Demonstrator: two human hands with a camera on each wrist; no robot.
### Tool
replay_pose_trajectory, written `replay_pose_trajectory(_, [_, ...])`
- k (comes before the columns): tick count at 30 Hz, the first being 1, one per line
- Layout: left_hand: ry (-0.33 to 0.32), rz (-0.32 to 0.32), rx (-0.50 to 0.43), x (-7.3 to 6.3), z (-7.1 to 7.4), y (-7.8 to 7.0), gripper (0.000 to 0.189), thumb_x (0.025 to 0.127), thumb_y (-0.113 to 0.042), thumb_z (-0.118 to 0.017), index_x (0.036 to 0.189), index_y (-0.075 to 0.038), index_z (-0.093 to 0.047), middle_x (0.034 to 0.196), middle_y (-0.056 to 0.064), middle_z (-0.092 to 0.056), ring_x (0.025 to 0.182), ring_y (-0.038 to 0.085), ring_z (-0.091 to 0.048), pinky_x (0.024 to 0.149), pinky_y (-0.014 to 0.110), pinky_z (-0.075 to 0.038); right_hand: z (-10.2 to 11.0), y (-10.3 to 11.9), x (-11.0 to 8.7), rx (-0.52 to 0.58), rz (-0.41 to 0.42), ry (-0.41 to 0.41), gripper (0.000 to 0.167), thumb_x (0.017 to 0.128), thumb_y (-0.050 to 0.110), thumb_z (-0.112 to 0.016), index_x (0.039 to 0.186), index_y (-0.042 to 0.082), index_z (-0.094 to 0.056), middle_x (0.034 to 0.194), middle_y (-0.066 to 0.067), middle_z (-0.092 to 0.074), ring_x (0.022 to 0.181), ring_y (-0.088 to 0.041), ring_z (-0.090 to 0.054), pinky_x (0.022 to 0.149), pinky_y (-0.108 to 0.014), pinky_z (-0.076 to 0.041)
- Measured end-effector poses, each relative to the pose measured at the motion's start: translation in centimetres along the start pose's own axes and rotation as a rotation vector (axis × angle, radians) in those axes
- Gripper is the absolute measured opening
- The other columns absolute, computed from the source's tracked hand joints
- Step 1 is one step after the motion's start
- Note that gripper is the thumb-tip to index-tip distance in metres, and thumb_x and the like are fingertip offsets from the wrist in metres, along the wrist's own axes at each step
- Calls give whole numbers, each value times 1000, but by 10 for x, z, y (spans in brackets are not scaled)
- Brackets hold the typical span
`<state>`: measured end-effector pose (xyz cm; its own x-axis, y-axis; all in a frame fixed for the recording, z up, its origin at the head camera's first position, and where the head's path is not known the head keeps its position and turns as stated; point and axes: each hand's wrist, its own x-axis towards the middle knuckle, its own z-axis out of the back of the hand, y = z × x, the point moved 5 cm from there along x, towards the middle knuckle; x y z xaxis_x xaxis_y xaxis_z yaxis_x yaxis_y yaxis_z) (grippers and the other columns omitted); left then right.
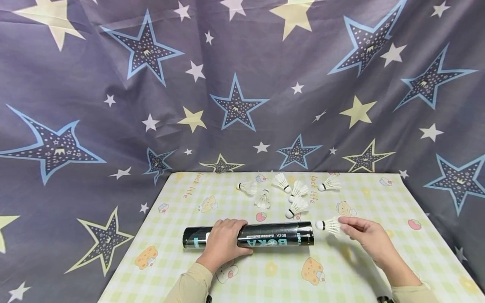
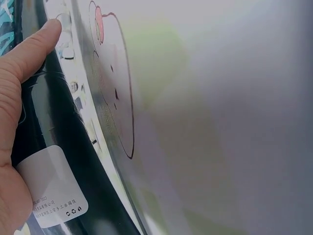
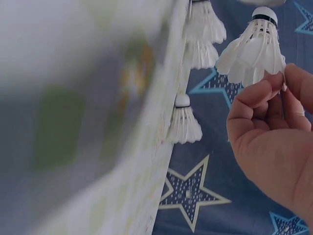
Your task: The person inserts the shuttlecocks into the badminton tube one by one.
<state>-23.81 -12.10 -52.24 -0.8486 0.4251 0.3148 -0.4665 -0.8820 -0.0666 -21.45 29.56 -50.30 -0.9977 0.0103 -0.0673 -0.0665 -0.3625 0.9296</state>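
A white shuttlecock [image 1: 329, 226] is pinched at its feather rim between the thumb and fingers of the right hand [image 1: 367, 236], its cork just beside the end of a black tube [image 1: 270, 235] facing the right edge of the table [image 1: 159, 235]. The left hand [image 1: 223, 242] grips around the tube, which runs roughly parallel to the far edge. Nearer that edge lie six more shuttlecocks [image 1: 262, 200]; behind hangs a starry curtain [image 1: 235, 50].

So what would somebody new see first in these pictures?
Probably the big stars on the dark cloth at the back. Next, the black tube in the left grip, low in the middle, and the white shuttlecock in the right grip, near the tube's right end. Six more shuttlecocks lie farther back on the checked tablecloth.
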Motion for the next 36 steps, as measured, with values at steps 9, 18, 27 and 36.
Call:
replay_pose_trajectory(9, [-4,4,-25,0,-2,1,92,62,-72,-94,135,-23,-68,125,-3,-77,110,18,-72,97,42,-56,-40,19,-4,62,45,87,35,101,21,-75,129,-1,-75,122,2,-81,93,0,-70,80,-23,-59])
replay_pose_trajectory(18, [6,29,-59,5,2,3,92,62,-70,-95,135,-22,-68,125,-3,-77,109,19,-72,96,42,-55,-69,33,3,211,75,156,35,104,10,-68,131,-12,-61,98,11,-77,83,-7,-67,77,-24,-58])
replay_pose_trajectory(27, [0,119,-171,26,8,21,89,66,-64,-97,137,-19,-68,128,1,-77,112,24,-72,103,49,-55,-75,51,19,65,134,-42,30,103,21,-73,122,-1,-69,93,5,-78,80,-2,-62,73,-20,-52])
replay_pose_trajectory(36, [16,136,-212,40,6,31,86,67,-61,-97,136,-19,-68,126,2,-77,113,26,-73,102,52,-55,-92,61,45,20,186,-45,28,92,12,-84,115,2,-73,94,-13,-81,69,-3,-60,65,-19,-50])
